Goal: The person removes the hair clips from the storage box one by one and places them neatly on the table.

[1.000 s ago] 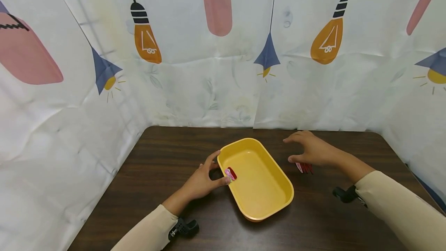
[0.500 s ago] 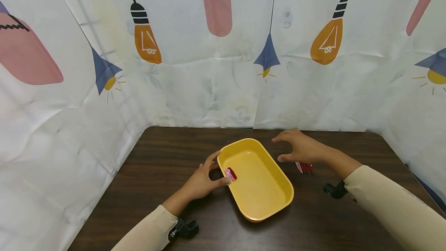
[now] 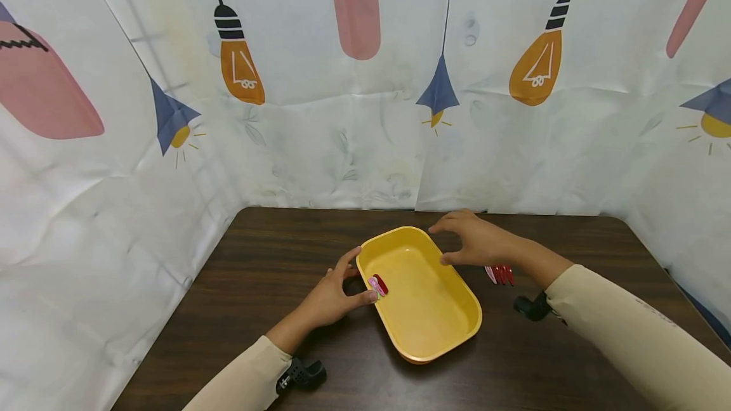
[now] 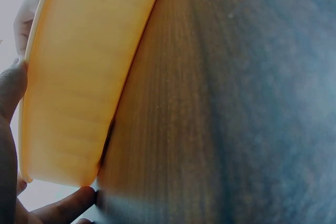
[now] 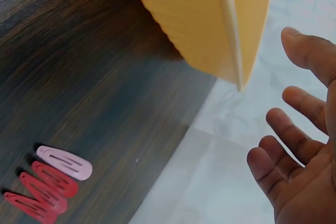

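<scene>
A yellow plastic tray (image 3: 425, 303) stands on the dark wooden table. My left hand (image 3: 331, 297) holds its left side, thumb at the rim and fingers by the far-left corner; the left wrist view has a fingertip (image 4: 81, 198) low against the tray's wall. Inside, close to that thumb, lie small snap hair clips (image 3: 379, 285) in red and pink. My right hand (image 3: 480, 243) hovers at the far-right rim, fingers spread and holding nothing. On the table to the tray's right are more hair clips (image 3: 499, 274): one pink clip (image 5: 64, 162) and three red ones (image 5: 47, 191) in a row.
A white printed cloth (image 3: 365, 144) hangs behind the table and along both sides. The table's far edge (image 3: 297, 208) runs close behind the tray. Dark wristbands (image 3: 301, 375) sit on both wrists, over beige sleeves.
My right hand has moved left, from above the loose clips to the tray's far-right rim, uncovering more of the clips. The left hand and tray have stayed put.
</scene>
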Tool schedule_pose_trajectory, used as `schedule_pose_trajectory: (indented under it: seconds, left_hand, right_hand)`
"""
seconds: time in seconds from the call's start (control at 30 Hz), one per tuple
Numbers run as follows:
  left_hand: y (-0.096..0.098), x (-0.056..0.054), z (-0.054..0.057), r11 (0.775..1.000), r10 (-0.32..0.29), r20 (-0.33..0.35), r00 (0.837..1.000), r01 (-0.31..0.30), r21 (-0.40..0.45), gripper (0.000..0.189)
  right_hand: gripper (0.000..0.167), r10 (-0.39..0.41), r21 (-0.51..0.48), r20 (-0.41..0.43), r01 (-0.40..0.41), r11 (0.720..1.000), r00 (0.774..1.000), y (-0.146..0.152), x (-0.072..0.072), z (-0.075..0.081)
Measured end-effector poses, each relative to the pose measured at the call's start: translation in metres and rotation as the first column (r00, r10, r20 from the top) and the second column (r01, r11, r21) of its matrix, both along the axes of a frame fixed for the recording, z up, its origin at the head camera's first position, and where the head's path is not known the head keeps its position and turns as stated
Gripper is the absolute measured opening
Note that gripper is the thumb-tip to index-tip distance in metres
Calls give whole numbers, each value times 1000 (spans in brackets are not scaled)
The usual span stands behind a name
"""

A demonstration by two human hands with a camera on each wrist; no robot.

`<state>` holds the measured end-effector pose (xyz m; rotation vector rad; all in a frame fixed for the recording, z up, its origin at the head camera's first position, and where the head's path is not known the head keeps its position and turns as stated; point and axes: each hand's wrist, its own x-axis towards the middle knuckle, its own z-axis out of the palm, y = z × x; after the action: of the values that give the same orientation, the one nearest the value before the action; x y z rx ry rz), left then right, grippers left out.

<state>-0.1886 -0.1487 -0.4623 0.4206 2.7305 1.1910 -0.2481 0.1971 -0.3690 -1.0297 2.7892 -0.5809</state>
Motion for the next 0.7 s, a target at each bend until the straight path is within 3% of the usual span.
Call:
schedule_pose_trajectory:
  seconds: [0.7]
  left_hand:
    - [0,-2,-1,1000,2,14,1000,-2,2,99]
  right_hand:
    - [58,101,13,-11,-101,995,995,-39,-4,6]
